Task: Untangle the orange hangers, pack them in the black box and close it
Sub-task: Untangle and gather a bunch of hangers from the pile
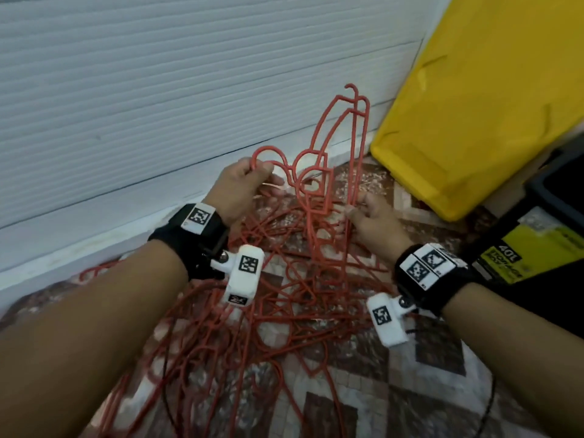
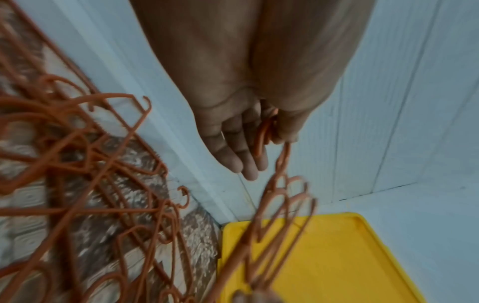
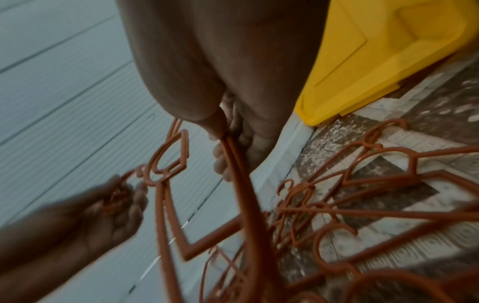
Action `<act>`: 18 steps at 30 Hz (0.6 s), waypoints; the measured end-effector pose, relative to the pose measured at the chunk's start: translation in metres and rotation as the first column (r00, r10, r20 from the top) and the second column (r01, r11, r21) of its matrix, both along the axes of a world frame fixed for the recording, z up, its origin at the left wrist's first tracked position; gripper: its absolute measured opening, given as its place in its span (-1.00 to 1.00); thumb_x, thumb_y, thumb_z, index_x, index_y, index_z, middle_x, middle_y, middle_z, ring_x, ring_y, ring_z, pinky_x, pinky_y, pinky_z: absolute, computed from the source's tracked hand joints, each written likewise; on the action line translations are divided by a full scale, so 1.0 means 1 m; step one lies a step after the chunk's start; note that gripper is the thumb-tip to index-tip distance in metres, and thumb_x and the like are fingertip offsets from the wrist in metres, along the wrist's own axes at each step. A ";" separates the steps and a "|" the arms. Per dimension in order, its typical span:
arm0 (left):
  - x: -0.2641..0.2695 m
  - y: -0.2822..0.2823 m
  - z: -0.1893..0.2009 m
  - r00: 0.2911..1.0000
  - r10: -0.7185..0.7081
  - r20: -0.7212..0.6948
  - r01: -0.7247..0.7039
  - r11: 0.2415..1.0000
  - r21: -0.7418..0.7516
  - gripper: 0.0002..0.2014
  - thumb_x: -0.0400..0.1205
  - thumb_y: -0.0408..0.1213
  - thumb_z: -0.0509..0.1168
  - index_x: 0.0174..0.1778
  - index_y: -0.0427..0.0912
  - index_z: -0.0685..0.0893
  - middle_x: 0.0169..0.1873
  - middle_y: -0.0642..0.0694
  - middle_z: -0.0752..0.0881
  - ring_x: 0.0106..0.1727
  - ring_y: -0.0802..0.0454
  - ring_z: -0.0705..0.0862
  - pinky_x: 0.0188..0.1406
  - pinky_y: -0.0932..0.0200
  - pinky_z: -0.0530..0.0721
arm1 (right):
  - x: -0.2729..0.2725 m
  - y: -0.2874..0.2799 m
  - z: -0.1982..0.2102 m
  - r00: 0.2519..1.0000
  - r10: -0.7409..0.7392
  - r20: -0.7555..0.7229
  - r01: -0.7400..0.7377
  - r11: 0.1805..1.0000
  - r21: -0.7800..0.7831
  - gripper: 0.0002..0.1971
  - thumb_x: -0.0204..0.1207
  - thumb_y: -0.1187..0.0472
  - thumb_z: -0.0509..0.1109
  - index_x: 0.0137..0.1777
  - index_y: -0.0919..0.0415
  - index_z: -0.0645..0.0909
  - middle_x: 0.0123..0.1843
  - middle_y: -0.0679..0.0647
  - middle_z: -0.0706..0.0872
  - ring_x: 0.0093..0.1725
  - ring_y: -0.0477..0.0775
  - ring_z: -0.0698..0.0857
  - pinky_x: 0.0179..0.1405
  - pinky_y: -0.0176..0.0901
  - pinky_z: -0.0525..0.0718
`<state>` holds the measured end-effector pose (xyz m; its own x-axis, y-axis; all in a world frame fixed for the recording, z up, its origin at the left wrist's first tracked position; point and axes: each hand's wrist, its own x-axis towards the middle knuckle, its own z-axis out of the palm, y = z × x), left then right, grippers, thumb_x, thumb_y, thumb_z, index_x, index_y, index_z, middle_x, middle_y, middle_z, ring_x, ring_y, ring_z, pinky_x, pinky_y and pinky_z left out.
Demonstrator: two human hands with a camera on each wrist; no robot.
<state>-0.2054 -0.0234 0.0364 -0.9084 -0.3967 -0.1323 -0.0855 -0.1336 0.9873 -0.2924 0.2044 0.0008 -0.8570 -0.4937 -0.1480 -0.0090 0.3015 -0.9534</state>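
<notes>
Holding a small bunch of raised orange hangers (image 1: 331,172), the left hand (image 1: 243,188) pinches their hooks and the right hand (image 1: 376,222) has its grip narrow round a lower bar. Below them, the tangled pile (image 1: 278,311) lies on the patterned floor (image 1: 426,358), near the white wall (image 1: 158,90). These hangers look light, thin and stiff, so I judge they snag easily; the hooks seem the best place to hold. Three or so are lifted; the pile cannot be counted. One black box (image 1: 556,191) stands at right, beside one yellow lid (image 1: 474,105).

Dim wrist views, motion-blurred edges
</notes>
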 end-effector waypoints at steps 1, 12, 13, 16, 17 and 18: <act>0.000 -0.003 0.003 1.000 0.008 -0.013 -0.009 0.999 -0.031 -0.95 0.74 -0.33 0.24 0.04 -0.24 0.54 -0.23 -0.17 0.78 -0.26 -0.03 0.77 -0.22 0.08 0.68 | 0.005 -0.003 -0.007 0.999 0.025 0.035 -0.025 1.000 0.003 -0.97 0.77 0.29 0.25 0.11 0.24 0.51 -0.18 0.17 0.77 -0.22 0.10 0.85 -0.06 0.20 0.85; 0.030 -0.041 -0.001 0.998 0.054 0.025 -0.046 0.969 -0.244 -0.88 0.73 -0.22 0.23 -0.12 -0.10 0.52 -0.44 -0.07 0.59 -0.46 0.01 0.50 -0.39 0.13 0.48 | 0.035 -0.024 -0.031 0.934 0.263 0.242 -0.280 0.959 0.039 -0.81 0.66 0.25 0.46 0.16 0.30 0.57 -0.06 0.23 0.80 -0.02 0.19 0.86 0.07 0.14 0.85; 0.034 -0.047 0.000 0.997 0.081 0.017 -0.074 0.965 -0.252 -0.86 0.73 -0.22 0.23 -0.15 -0.10 0.50 -0.43 -0.07 0.58 -0.45 0.01 0.49 -0.39 0.12 0.47 | 0.034 -0.025 -0.033 0.927 0.282 0.247 -0.308 0.949 0.073 -0.82 0.66 0.22 0.46 0.19 0.25 0.61 0.00 0.24 0.82 0.01 0.19 0.86 0.07 0.11 0.85; 0.048 -0.069 0.009 0.991 0.130 -0.006 -0.125 0.936 -0.329 -0.85 0.69 -0.23 0.26 -0.19 -0.10 0.47 -0.38 -0.14 0.56 -0.45 0.00 0.51 -0.40 0.11 0.47 | 0.027 -0.030 -0.044 0.912 0.403 0.073 -0.397 0.823 0.406 -0.85 0.67 0.09 0.41 0.19 0.07 0.65 0.02 0.09 0.83 -0.04 0.11 0.83 0.05 0.12 0.83; 0.054 -0.077 0.013 0.989 0.147 -0.010 -0.141 0.923 -0.357 -0.85 0.66 -0.23 0.27 -0.20 -0.08 0.46 -0.39 -0.14 0.54 -0.45 -0.01 0.49 -0.40 0.12 0.46 | 0.025 -0.033 -0.049 0.884 0.467 0.024 -0.410 0.749 0.520 -0.83 0.68 0.06 0.38 0.21 0.03 0.62 0.06 0.04 0.81 -0.05 0.06 0.80 -0.01 0.09 0.82; 0.063 -0.087 0.018 0.985 0.171 -0.013 -0.163 0.913 -0.375 -0.84 0.64 -0.23 0.28 -0.22 -0.06 0.45 -0.41 -0.12 0.54 -0.46 -0.01 0.48 -0.40 0.12 0.45 | 0.026 -0.040 -0.052 0.852 0.524 0.003 -0.416 0.673 0.612 -0.80 0.67 0.04 0.37 0.25 0.01 0.57 0.12 0.01 0.76 -0.01 0.03 0.77 -0.07 0.02 0.78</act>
<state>-0.1423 -0.1103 0.0539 -0.8232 -0.5664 0.0382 -0.1136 0.2303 0.9665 -0.2667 0.1643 -0.0516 -0.5720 -0.7036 -0.4216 -0.4371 0.6964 -0.5692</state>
